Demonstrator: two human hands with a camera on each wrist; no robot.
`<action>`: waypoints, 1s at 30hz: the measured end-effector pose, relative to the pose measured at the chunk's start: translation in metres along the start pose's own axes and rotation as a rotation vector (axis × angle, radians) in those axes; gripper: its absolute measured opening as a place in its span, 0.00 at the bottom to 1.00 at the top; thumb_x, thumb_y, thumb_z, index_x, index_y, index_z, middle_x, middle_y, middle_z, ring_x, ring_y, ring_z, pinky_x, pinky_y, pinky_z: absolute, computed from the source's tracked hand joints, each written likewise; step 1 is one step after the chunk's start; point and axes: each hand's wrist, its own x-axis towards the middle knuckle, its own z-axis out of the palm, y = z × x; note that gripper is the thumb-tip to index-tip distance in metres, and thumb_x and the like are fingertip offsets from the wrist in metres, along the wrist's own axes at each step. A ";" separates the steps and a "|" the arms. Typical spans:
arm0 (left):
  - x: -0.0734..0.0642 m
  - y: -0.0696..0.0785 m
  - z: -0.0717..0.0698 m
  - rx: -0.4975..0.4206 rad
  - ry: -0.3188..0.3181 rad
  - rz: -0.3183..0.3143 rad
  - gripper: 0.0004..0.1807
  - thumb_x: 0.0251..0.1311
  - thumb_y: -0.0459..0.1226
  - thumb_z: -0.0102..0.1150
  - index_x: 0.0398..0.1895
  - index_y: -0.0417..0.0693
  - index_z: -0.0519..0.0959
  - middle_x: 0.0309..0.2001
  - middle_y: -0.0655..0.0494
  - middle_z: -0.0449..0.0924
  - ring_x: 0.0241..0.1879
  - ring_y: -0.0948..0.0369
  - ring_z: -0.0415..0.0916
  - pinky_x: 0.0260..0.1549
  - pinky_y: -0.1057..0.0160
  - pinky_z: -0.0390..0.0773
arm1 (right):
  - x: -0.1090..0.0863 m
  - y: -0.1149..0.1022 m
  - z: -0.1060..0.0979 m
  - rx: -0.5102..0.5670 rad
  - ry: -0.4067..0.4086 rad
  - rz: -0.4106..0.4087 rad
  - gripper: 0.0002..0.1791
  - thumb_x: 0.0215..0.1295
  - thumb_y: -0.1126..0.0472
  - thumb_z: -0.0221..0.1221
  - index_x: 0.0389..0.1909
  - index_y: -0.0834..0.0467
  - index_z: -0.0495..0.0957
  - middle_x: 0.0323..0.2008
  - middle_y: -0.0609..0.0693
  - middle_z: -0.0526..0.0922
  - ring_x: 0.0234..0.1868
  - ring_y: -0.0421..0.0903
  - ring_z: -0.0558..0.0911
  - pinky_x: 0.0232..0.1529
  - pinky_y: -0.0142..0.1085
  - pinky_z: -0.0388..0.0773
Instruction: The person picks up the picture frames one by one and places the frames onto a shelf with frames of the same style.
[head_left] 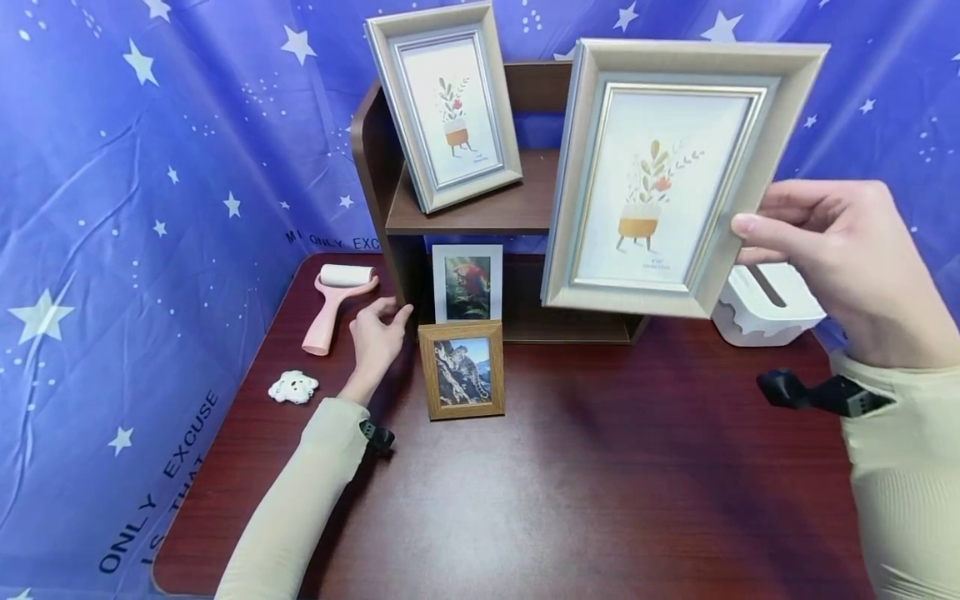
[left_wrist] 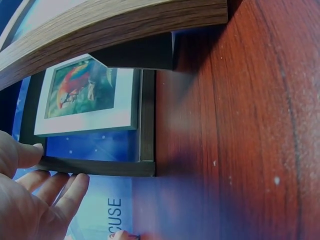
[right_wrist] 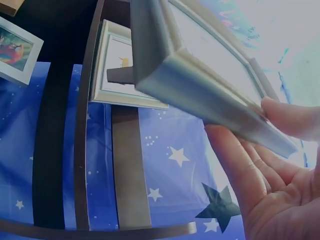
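Note:
My right hand (head_left: 840, 242) holds a large cream picture frame (head_left: 566, 175) up in front of the shelf, thumb on its front and fingers behind, as the right wrist view shows. The frame's picture is a potted plant. My left hand (head_left: 378, 337) pinches the left side panel of the brown desk shelf (head_left: 468, 218) near its base; in the left wrist view the thumb and the fingers (left_wrist: 72, 197) lie on opposite sides of the panel. A similar cream frame (head_left: 415, 146) leans on the upper tier. A white-framed parrot picture (head_left: 468, 287) stands on the lower tier.
A wooden frame (head_left: 467, 412) with a big-cat picture stands before the shelf. A pink lint roller (head_left: 330, 312) and a small white dog-shaped object (head_left: 293, 387) lie at left. A white tissue box (head_left: 765, 312) stands at right on the red-brown table (head_left: 600, 483).

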 end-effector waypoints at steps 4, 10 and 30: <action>0.000 0.001 0.000 -0.004 0.002 -0.001 0.12 0.56 0.41 0.67 0.38 0.43 0.84 0.34 0.51 0.84 0.37 0.54 0.78 0.46 0.55 0.69 | 0.019 -0.004 0.003 0.055 0.006 0.039 0.10 0.55 0.78 0.63 0.40 0.76 0.79 0.32 0.61 0.85 0.28 0.48 0.85 0.31 0.37 0.79; 0.000 0.001 0.000 -0.012 0.009 -0.001 0.11 0.56 0.40 0.68 0.38 0.43 0.84 0.33 0.51 0.84 0.38 0.53 0.78 0.46 0.54 0.70 | 0.043 -0.007 0.005 0.145 0.019 0.034 0.14 0.54 0.79 0.63 0.43 0.75 0.80 0.37 0.63 0.84 0.32 0.52 0.85 0.31 0.40 0.79; 0.001 -0.002 0.000 -0.002 -0.005 -0.001 0.12 0.56 0.41 0.67 0.38 0.42 0.84 0.33 0.52 0.84 0.39 0.54 0.78 0.47 0.54 0.70 | 0.102 -0.002 0.017 0.022 0.203 0.175 0.15 0.52 0.71 0.68 0.43 0.68 0.81 0.32 0.54 0.85 0.30 0.44 0.84 0.29 0.33 0.79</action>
